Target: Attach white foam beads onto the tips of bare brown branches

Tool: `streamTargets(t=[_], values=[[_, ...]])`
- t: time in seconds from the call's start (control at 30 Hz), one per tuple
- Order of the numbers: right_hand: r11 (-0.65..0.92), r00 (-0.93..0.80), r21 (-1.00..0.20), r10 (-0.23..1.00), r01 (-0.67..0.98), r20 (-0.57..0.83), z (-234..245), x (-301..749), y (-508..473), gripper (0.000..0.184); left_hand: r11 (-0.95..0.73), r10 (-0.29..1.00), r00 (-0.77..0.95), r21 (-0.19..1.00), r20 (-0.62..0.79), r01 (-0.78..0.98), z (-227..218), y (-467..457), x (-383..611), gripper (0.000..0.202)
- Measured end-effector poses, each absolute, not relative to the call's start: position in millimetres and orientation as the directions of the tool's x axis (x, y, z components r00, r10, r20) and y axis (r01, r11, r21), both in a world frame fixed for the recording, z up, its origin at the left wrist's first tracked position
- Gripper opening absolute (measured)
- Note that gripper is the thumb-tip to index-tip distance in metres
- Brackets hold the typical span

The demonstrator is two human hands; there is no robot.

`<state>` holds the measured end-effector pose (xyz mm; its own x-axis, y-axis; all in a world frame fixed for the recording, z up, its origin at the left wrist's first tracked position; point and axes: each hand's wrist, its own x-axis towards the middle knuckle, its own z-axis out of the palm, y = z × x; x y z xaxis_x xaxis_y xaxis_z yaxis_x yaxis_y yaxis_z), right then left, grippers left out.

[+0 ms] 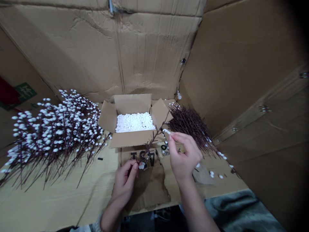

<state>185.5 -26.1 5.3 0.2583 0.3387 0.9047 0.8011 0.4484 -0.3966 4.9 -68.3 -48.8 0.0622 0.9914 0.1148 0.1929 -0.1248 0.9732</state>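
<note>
My left hand [124,182] is closed around the lower end of a bare, dark brown artificial twig [151,140], which slants up to the right with short side shoots. Beside its upper part, my right hand [185,157] pinches a small white piece [166,131] between thumb and fingertips. The piece looks elongated and sits at or very near a shoot; whether it touches cannot be told. Just beyond the hands stands an open cardboard box [130,140] filled with small white foam balls [135,122].
To the left lies a large pile of white-berried stems [70,125]. A bundle of dark bare twigs [193,125] lies right of the box. Loose white balls [211,174] are scattered near the right edge of the cardboard-covered table [101,187]. Tall cardboard walls [149,54] stand behind and at the sides.
</note>
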Motion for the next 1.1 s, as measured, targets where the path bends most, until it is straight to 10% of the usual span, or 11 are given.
streamTargets(t=[1.1], values=[[0.468,0.302,-0.44,0.341,0.767,0.89,3.9,184.0,-26.4,0.014,-0.063,0.997,0.047,0.994,0.059,0.089,-52.0,-66.2,3.3,0.042]])
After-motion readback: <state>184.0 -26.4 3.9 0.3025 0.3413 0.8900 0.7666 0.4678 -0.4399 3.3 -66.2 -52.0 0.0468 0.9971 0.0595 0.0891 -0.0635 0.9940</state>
